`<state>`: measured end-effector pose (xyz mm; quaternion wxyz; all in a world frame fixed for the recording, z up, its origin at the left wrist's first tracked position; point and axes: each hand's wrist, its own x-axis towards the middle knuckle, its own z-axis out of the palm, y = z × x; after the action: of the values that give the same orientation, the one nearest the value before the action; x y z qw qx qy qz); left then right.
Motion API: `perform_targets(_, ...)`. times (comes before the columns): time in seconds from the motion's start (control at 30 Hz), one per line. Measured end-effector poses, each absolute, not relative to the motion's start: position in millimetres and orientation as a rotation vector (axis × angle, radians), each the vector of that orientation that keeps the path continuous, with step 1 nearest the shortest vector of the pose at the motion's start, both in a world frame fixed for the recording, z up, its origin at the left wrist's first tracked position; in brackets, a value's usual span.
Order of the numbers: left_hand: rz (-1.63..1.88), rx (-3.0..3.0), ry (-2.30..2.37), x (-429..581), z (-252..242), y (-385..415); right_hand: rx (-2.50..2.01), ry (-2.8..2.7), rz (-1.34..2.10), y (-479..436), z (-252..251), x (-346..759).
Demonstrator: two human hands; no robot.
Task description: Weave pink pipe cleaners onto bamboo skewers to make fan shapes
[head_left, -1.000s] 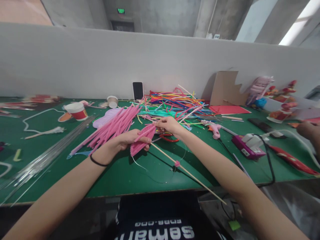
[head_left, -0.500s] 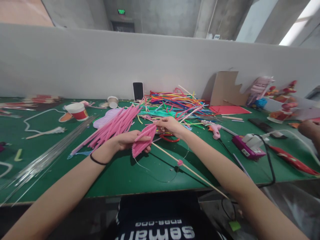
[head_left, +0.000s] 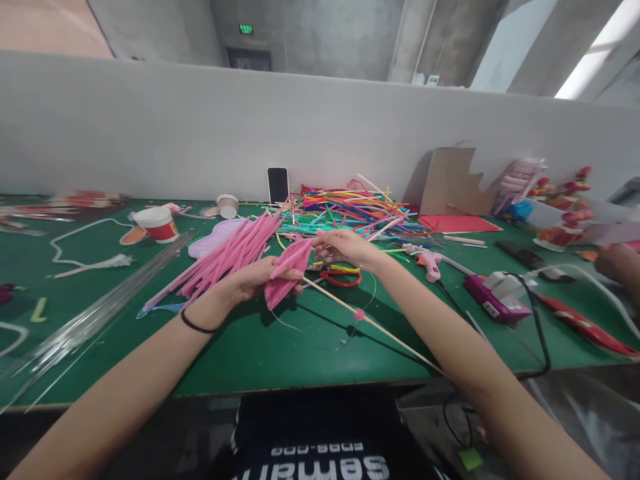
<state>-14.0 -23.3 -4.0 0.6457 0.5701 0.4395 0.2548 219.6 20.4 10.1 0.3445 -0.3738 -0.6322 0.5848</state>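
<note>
A pink, ribbed, petal-shaped piece of fuzzy pipe cleaners [head_left: 283,285] is held above the table. My left hand [head_left: 255,279] is closed around its lower left side, thumb across the front. At its upper right tip, the fingers of my right hand [head_left: 336,245] are pinched together. A thin wooden stick [head_left: 395,339] slants from the piece down to the right under my right forearm, with a small pink bead-like lump [head_left: 359,315] partway along. Fine thread or wire [head_left: 286,325] hangs below the piece. Just beyond lie tools with red and yellow handles [head_left: 345,275].
Loose pink pipe cleaners [head_left: 230,257] lie left, a multicoloured heap [head_left: 350,207] behind. A pink glue gun [head_left: 431,263] and purple power strip [head_left: 495,298] are right. Paper cup [head_left: 157,225] and clear strips [head_left: 110,313] stand left. Another person's hand [head_left: 620,263] shows far right.
My right hand has shifted slightly right and up at the pink piece's tip, its fingers loosening a little. The pink piece has turned slightly, and the red and yellow handles show more.
</note>
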Motion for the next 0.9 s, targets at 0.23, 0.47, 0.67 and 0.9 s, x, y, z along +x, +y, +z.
perform_targets(0.23,1.096,1.102,0.947,-25,-14,3,-0.859,-1.512,1.117,12,83,303)
perform_targets(0.47,1.474,0.880,0.888,-15,-14,0,-1.003,-1.845,1.277,-16,42,257)
perform_targets(0.67,1.516,0.963,0.883,-1,-4,-17,-0.994,-1.894,1.442,-20,-6,211)
perform_targets(0.9,1.476,0.983,0.871,15,-2,-32,-0.870,-1.549,1.340,-20,-16,201)
